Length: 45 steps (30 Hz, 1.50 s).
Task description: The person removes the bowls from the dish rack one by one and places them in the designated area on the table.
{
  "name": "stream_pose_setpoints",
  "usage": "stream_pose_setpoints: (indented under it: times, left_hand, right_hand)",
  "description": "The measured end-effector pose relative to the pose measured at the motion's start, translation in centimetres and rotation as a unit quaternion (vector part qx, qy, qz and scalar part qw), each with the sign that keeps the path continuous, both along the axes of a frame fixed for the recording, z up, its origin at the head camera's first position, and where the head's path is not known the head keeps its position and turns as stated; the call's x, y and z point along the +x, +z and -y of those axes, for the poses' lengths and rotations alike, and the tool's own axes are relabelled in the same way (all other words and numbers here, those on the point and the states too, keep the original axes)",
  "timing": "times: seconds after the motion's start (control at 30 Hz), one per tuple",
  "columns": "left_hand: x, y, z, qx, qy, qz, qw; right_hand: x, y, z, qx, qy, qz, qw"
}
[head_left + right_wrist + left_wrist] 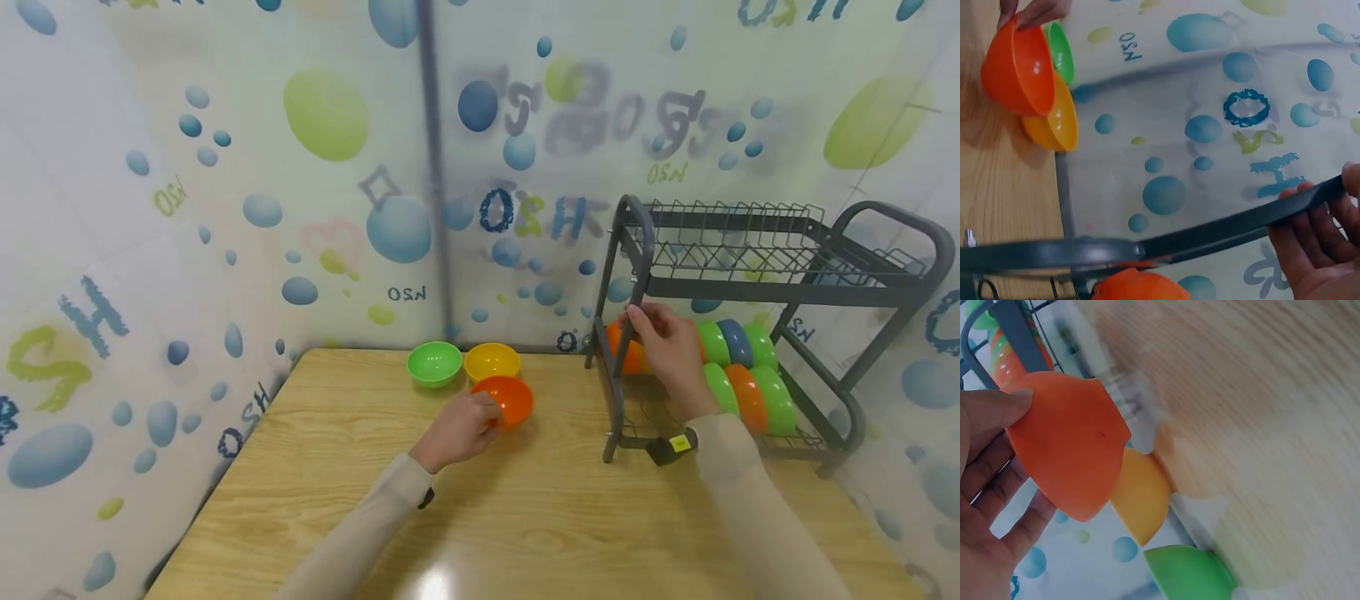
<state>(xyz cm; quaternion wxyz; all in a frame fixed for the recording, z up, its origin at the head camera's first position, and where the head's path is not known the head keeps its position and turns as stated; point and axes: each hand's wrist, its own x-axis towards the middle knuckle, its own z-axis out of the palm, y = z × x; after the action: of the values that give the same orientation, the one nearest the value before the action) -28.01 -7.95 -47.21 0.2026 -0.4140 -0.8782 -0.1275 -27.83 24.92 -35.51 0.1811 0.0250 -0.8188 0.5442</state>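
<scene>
An orange bowl (pixel 512 400) is pinched at its rim by my left hand (pixel 461 427), just in front of a yellow bowl (pixel 492 360). A green bowl (pixel 434 364) stands beside the yellow one, near the back edge of the table. In the left wrist view, the thumb lies on one side of the orange bowl (pixel 1069 447) and the fingers are partly behind it. Over at the right, my right hand (pixel 671 354) grips a dark bar of the two-tier dish rack (pixel 780 290). The right wrist view shows its fingers behind that bar (pixel 1241 215).
On the rack's lower tier, several green, orange and blue bowls (pixel 746 398) stand on edge in rows. The upper tier is a wire basket (pixel 735 242). A patterned curtain-like wall (pixel 337 208) rises behind the wooden table (pixel 315 475).
</scene>
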Motion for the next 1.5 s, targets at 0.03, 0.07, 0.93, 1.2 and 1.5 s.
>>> stream_pose_setpoints:
  times: [0.03, 0.07, 0.93, 1.2, 1.5]
  left_hand:
    - [0.0, -0.1, 0.1, 0.000, 0.001, 0.002, 1.0000]
    - [0.0, -0.2, 0.1, -0.002, 0.003, 0.007, 1.0000]
    - [0.4, -1.6, 0.5, -0.044, 0.006, 0.053, 0.9976]
    - [0.3, -1.6, 0.5, -0.009, 0.017, 0.100, 0.9948]
    - [0.3, -1.4, -0.5, 0.077, 0.025, 0.202, 0.9761]
  right_hand:
    - [-0.1, 0.0, -0.1, 0.011, -0.001, -0.003, 0.9999]
    - [-0.1, 0.0, -0.1, 0.024, -0.002, -0.006, 0.9997]
    - [-0.6, -0.6, -0.6, 0.037, 0.023, -0.050, 0.9978]
    - [-0.9, -0.7, -0.8, 0.028, 0.032, -0.056, 0.9975]
    - [-0.5, -0.5, -0.6, 0.018, 0.033, -0.043, 0.9984]
